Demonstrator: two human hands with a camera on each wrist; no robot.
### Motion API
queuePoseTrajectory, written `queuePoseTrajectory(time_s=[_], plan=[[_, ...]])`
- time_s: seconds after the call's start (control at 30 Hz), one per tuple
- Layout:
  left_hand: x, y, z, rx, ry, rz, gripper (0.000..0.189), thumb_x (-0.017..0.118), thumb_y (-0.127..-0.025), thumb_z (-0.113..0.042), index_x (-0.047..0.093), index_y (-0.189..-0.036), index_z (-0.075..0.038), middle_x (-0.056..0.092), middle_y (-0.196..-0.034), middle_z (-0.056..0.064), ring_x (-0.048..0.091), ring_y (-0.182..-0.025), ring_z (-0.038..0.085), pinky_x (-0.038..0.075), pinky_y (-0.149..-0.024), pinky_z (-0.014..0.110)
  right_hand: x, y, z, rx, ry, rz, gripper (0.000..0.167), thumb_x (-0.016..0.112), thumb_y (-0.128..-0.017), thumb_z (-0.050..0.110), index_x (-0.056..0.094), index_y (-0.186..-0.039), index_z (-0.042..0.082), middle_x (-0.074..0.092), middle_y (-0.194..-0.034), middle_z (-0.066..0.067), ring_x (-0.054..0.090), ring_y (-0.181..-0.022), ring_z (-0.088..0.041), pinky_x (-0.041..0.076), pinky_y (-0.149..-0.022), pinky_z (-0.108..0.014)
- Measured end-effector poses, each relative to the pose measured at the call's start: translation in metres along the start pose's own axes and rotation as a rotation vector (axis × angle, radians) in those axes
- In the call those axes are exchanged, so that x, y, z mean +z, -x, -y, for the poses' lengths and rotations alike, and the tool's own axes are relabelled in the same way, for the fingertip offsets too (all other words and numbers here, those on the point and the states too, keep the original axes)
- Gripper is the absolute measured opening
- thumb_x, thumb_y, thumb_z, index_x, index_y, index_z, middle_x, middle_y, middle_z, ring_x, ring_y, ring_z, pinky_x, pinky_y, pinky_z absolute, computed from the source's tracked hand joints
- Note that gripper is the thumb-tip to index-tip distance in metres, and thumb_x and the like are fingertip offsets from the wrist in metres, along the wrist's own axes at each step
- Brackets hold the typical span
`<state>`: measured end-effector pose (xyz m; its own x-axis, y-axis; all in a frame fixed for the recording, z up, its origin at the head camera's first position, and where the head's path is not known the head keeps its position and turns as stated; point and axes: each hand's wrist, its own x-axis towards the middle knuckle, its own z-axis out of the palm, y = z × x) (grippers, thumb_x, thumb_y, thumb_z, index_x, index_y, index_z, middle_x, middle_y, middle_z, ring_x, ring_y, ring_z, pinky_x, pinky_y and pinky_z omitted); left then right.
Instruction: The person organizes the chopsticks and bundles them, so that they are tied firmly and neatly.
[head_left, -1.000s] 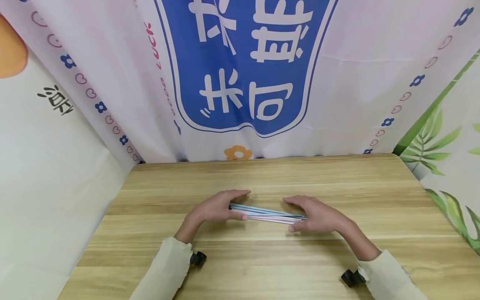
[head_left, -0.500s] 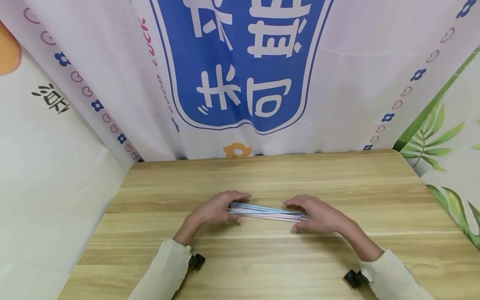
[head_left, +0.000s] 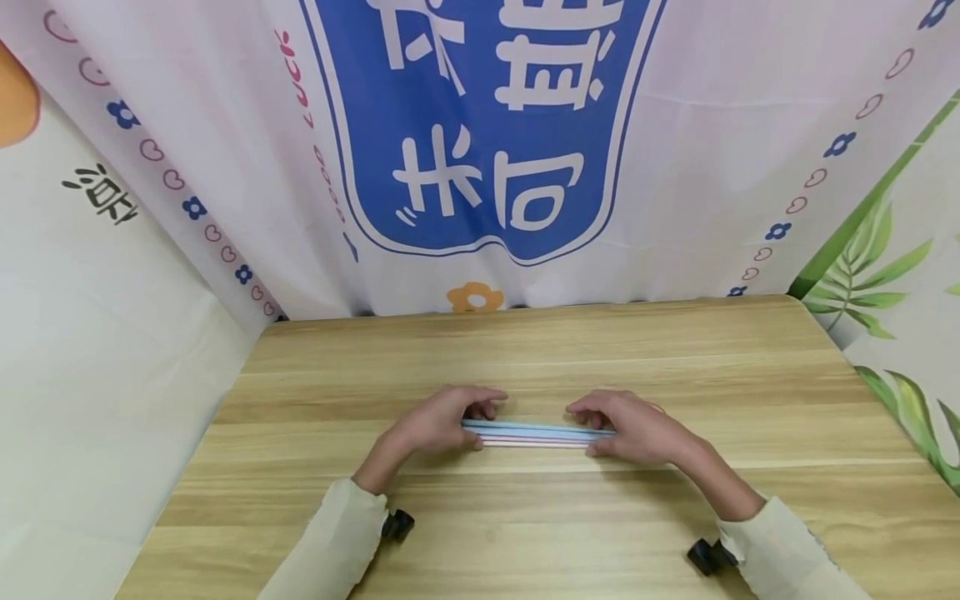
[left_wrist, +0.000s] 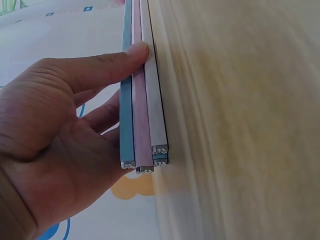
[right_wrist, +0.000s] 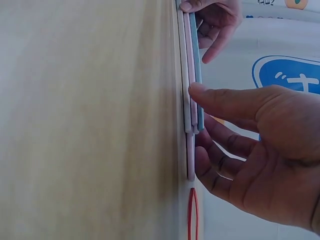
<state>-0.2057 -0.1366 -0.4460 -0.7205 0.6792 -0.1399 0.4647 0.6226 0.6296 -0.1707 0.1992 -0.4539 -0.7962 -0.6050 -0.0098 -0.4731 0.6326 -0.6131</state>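
Note:
Several long slim bars [head_left: 536, 435] in blue, pink and white lie side by side as a bundle, low over the table. My left hand [head_left: 438, 422] grips their left end, thumb across the near side and fingers behind. Silvery, toothed-looking ends show on the bars [left_wrist: 139, 110] in the left wrist view. At the other end, my right hand [head_left: 637, 429] holds the bundle between thumb and fingers. One pinkish bar [right_wrist: 191, 157] sticks out past the others in the right wrist view. What exactly the bars are, I cannot tell.
A red loop [right_wrist: 190, 215] lies just beyond the bundle's right end. The wood-grain table [head_left: 487, 533] backs onto a printed curtain [head_left: 675, 208]. A white wall covering [head_left: 127, 333] stands on the left and a leaf-patterned one [head_left: 885, 358] on the right.
The bars, slightly fanned and slanted earlier, now lie closer and more parallel. The left thumb has drawn back a little to the left. Both hands stay at the bundle's ends.

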Motion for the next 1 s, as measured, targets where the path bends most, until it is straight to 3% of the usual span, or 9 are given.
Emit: queuePoseTrajectory(time_s=[0.43, 0.73, 1.0], plan=[[0.005, -0.001, -0.005, -0.016, -0.038, -0.005, 0.054, 0.087, -0.086, 0.002, 0.071, -0.137, -0.007, 0.076, -0.114, 0.002, 0.07, -0.106, 0.016, 0.059, -0.096, 0.036, 0.004, -0.003, 0.002, 0.005, -0.101, 0.021, 0.041, 0.081, -0.092, 0.0, 0.071, -0.132, 0.001, 0.074, -0.107, 0.001, 0.069, -0.1, -0.013, 0.06, -0.087, -0.027], [0.005, 0.001, -0.009, -0.014, -0.054, 0.018, 0.052, 0.088, -0.085, 0.002, 0.072, -0.134, -0.007, 0.076, -0.11, 0.002, 0.07, -0.102, 0.015, 0.06, -0.092, 0.035, 0.005, -0.003, 0.002, 0.008, -0.08, 0.011, 0.044, 0.083, -0.09, -0.001, 0.071, -0.132, 0.002, 0.074, -0.103, 0.002, 0.07, -0.097, -0.011, 0.061, -0.084, -0.027], [0.006, 0.003, -0.017, -0.046, -0.106, 0.029, 0.05, 0.085, -0.089, -0.002, 0.072, -0.135, -0.013, 0.078, -0.115, 0.003, 0.072, -0.107, 0.017, 0.06, -0.093, 0.035, 0.004, -0.003, 0.005, 0.013, -0.055, 0.018, 0.038, 0.084, -0.089, 0.0, 0.074, -0.125, 0.005, 0.072, -0.098, 0.003, 0.068, -0.091, -0.007, 0.06, -0.08, -0.026]])
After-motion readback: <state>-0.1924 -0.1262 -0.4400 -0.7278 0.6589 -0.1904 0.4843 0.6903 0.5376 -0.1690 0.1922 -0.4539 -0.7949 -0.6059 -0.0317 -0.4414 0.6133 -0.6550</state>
